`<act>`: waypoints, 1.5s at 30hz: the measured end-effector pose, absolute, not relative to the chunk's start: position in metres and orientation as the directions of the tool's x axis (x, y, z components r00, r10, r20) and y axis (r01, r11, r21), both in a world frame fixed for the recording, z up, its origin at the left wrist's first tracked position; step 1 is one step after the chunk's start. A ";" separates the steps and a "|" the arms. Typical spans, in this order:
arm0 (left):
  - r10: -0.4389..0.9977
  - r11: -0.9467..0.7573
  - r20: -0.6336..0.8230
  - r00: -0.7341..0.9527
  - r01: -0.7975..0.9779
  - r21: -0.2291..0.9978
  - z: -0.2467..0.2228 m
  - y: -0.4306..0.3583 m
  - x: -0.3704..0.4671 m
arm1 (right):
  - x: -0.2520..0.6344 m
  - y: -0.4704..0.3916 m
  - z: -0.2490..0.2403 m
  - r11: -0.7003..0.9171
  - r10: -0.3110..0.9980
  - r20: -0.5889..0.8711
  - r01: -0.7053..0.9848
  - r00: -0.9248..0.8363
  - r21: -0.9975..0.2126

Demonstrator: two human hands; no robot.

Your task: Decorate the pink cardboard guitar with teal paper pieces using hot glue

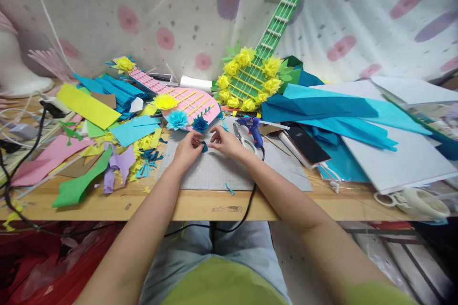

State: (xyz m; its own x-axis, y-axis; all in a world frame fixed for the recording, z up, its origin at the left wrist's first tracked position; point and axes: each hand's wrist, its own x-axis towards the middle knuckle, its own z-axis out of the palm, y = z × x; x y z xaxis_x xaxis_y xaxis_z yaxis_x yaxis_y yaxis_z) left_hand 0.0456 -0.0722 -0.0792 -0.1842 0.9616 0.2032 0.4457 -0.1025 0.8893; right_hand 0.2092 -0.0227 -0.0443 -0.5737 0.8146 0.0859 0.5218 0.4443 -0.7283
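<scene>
Over the grey cutting mat (214, 178), my left hand (186, 151) pinches a small dark blue crepe paper piece (204, 147) at its fingertips. Close on the other side of the piece is my right hand (227, 143), its thumb and forefinger apart; whether the thumb brushes the paper I cannot tell. Just beyond my hands lies a pink paper guitar (193, 100) with yellow strips. On its body are a light blue paper flower (177, 119) and a dark blue paper flower (200, 124).
A blue glue gun (255, 131) and scissors (245, 140) lie right of my hands. Behind stands a green paper guitar (274, 33) with yellow flowers. Blue crepe sheets (322, 107) and a phone (307, 145) are at right. Paper scraps (121, 164) cover the left; a black cord (252, 205) crosses the front edge.
</scene>
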 end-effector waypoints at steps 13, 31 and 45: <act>0.934 -0.005 0.272 -0.233 0.751 0.660 -0.072 -0.076 0.038 | 0.345 -0.020 -0.004 0.195 0.871 -0.291 0.823 -0.395 -0.533; 0.931 0.066 0.249 -0.266 0.796 0.602 -0.067 -0.078 0.037 | 0.307 0.007 -0.063 0.059 0.994 0.109 0.808 0.007 -0.586; 0.898 0.208 0.157 -0.410 0.712 0.670 -0.058 -0.078 0.037 | 0.300 -0.003 -0.061 -0.107 0.985 -0.065 -0.272 -0.159 -0.956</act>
